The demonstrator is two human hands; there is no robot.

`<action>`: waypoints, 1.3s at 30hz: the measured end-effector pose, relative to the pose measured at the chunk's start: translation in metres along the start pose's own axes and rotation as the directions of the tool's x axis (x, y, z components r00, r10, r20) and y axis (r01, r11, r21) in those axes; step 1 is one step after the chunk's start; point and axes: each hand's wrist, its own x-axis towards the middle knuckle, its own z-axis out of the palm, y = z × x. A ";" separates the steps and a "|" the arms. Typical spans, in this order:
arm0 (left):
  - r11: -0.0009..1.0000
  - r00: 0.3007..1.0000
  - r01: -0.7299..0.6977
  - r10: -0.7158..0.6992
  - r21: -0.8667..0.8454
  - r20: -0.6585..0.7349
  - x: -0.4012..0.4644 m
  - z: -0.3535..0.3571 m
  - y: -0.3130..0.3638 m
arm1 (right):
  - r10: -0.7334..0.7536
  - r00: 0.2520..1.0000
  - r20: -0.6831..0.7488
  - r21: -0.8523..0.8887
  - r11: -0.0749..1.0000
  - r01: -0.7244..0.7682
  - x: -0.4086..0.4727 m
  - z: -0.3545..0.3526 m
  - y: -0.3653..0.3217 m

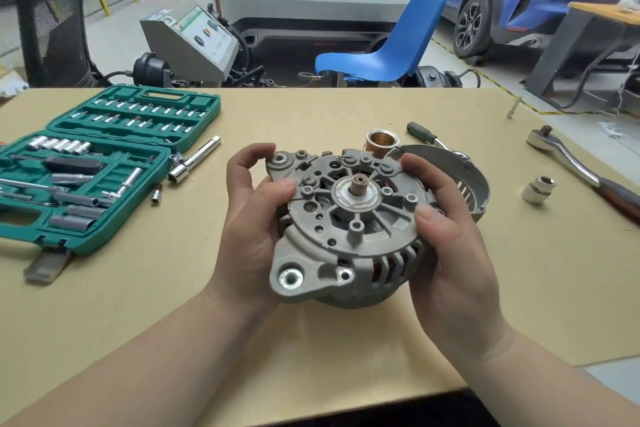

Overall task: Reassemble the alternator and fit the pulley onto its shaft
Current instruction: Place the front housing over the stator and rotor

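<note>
A grey cast alternator body is held above the table between both hands, its rear face up and tilted toward me, with a short shaft stub at its centre. My left hand grips its left side, thumb on the face. My right hand grips the right side, fingers curled over the far rim. Behind it a grooved copper-toned pulley stands on the table. A round metal end cover lies behind my right hand, partly hidden.
An open green socket set case fills the left of the table, with loose sockets and an extension bar beside it. A ratchet wrench, a loose socket and a green-handled tool lie at the right. A blue chair stands beyond.
</note>
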 end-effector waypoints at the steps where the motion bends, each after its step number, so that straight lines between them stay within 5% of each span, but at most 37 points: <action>1: 1.000 1.000 -0.001 0.001 -0.019 -0.007 0.001 0.001 0.000 | -0.003 1.000 -0.031 0.001 1.000 0.003 0.000 0.002 0.002; 7: 0.996 0.991 0.067 -0.074 -0.065 -0.112 0.009 0.005 -0.003 | 0.066 0.992 -0.111 0.072 0.996 -0.058 0.007 0.007 0.001; 11: 0.994 0.994 0.105 -0.106 -0.039 -0.026 0.006 0.004 -0.003 | 0.104 0.983 -0.149 0.058 0.994 -0.097 0.012 0.006 -0.001; 18: 1.000 0.997 0.030 -0.029 0.001 -0.073 0.005 0.002 -0.001 | 0.136 0.972 -0.190 0.051 0.990 -0.128 0.012 0.011 -0.006; 22: 1.000 0.994 0.010 -0.008 0.020 -0.105 0.000 -0.001 -0.004 | 0.059 0.967 -0.248 -0.068 0.995 -0.078 0.009 0.014 -0.006; 25: 1.000 0.998 0.025 -0.025 0.006 -0.061 -0.003 -0.002 -0.003 | -0.075 0.955 -0.286 -0.330 0.944 -0.025 0.006 0.013 -0.015; 28: 0.999 0.999 0.050 -0.050 -0.017 -0.019 -0.002 0.000 -0.001 | -0.161 0.987 0.005 -0.688 0.715 0.120 0.003 0.013 -0.034; 32: 0.991 0.992 0.087 -0.096 -0.101 -0.084 0.001 -0.002 0.000 | 0.130 0.970 0.206 -0.945 0.284 0.162 0.010 0.021 -0.057; 37: 0.957 0.967 0.211 -0.234 -0.200 -0.097 0.009 -0.014 0.004 | 0.434 0.821 0.372 -0.908 0.354 0.225 0.039 0.024 -0.089; 39: 0.945 0.959 0.240 -0.266 -0.222 -0.095 0.013 -0.014 0.005 | 0.444 0.799 0.406 -0.899 0.353 0.260 0.046 0.025 -0.101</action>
